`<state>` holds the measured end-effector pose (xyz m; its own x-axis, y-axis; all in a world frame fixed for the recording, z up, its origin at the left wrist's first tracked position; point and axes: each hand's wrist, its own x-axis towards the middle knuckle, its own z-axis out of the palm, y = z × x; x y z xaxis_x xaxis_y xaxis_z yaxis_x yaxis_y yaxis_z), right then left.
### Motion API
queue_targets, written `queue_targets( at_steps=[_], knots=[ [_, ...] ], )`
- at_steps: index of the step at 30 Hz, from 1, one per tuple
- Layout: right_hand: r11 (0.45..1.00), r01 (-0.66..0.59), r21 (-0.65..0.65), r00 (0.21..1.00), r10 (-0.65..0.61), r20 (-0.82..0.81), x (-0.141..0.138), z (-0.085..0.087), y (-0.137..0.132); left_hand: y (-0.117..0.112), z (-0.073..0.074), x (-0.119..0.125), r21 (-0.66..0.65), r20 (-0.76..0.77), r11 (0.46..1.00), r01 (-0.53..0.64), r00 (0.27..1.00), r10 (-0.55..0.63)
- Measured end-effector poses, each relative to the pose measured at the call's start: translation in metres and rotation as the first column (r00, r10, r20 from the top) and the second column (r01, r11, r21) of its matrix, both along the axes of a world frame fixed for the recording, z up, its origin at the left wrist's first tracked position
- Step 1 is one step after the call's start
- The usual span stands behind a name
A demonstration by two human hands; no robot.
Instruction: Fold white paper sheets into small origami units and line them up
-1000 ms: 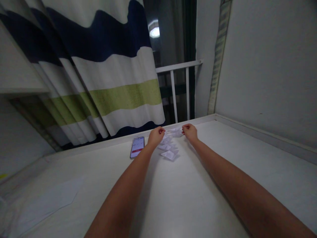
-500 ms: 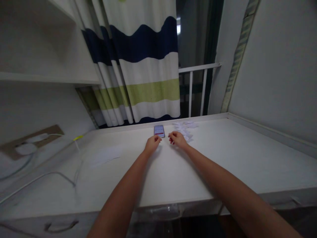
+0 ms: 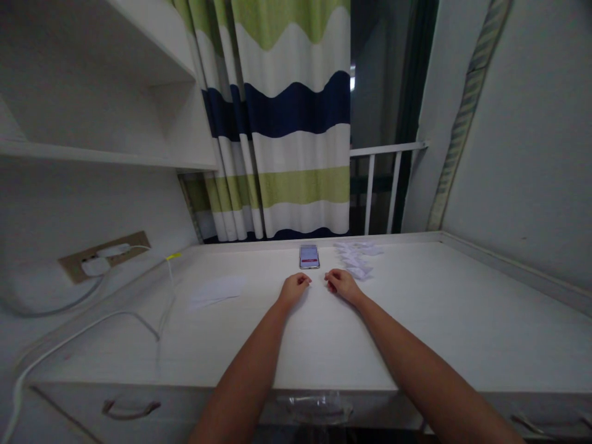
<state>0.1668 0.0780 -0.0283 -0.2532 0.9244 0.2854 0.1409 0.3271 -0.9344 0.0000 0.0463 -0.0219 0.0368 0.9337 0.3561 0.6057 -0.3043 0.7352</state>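
Note:
My left hand (image 3: 295, 288) rests low over the white desk, its fingers curled and thumb pressed in a pinch. Facing it across a small gap, my right hand (image 3: 342, 286) is also closed, fingertips together. Whatever the fingers may hold cannot be told apart from the pale desktop. Just beyond the hands lies a phone (image 3: 309, 257) with its screen lit. Several folded white paper pieces (image 3: 358, 269) are clustered behind and right of my right hand. To the left, thin white paper sheets (image 3: 217, 291) lie flat on the desk.
White cables (image 3: 124, 313) run from a wall socket with plugs (image 3: 99, 262) along the left side. A striped curtain (image 3: 300, 148) and a white railing (image 3: 388, 150) stand behind the desk (image 3: 462, 320). A shelf (image 3: 115, 158) overhangs at upper left; drawer handles (image 3: 131, 412) jut out in front.
The view has tilted and shifted, so the scene sits lower and further right. Both hands keep their closed pose, and now appear slightly farther from the phone.

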Motion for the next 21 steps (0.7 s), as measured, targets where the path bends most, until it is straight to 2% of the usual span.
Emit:
queue_targets(
  at_steps=[6, 9, 11, 14, 17, 19, 21],
  knots=[
    [1.000, 0.011, 0.007, 1.000, -0.011, 0.021, 0.002, 0.004, -0.005, -0.001, 0.007, -0.016, 0.088, -0.055, 0.996, -0.028, 0.998, 0.033],
    [1.000, 0.002, 0.013, 1.000, -0.002, 0.015, 0.002, 0.004, -0.005, 0.002, 0.014, -0.037, 0.076, -0.105, 0.993, -0.091, 0.989, 0.099],
    [1.000, -0.007, -0.003, 1.000, 0.007, 0.001, 0.001, 0.003, -0.003, 0.000, 0.020, -0.058, 0.065, -0.194, 0.991, -0.114, 0.973, 0.125],
    [1.000, -0.019, -0.009, 1.000, 0.019, -0.003, 0.002, 0.000, -0.001, -0.010, 0.029, -0.095, 0.093, -0.377, 0.973, -0.211, 0.897, 0.231],
    [1.000, -0.026, 0.009, 1.000, 0.025, 0.008, 0.003, -0.001, 0.001, -0.028, 0.032, -0.130, 0.172, -0.560, 0.942, -0.288, 0.758, 0.334],
    [0.999, -0.032, 0.010, 0.999, 0.032, 0.011, 0.003, -0.002, 0.002, -0.040, 0.030, -0.148, 0.158, -0.623, 0.913, -0.376, 0.680, 0.387],
    [0.999, -0.037, 0.010, 0.999, 0.037, 0.013, 0.003, -0.002, 0.002, -0.047, 0.026, -0.161, 0.096, -0.657, 0.893, -0.439, 0.647, 0.388]
  ],
)
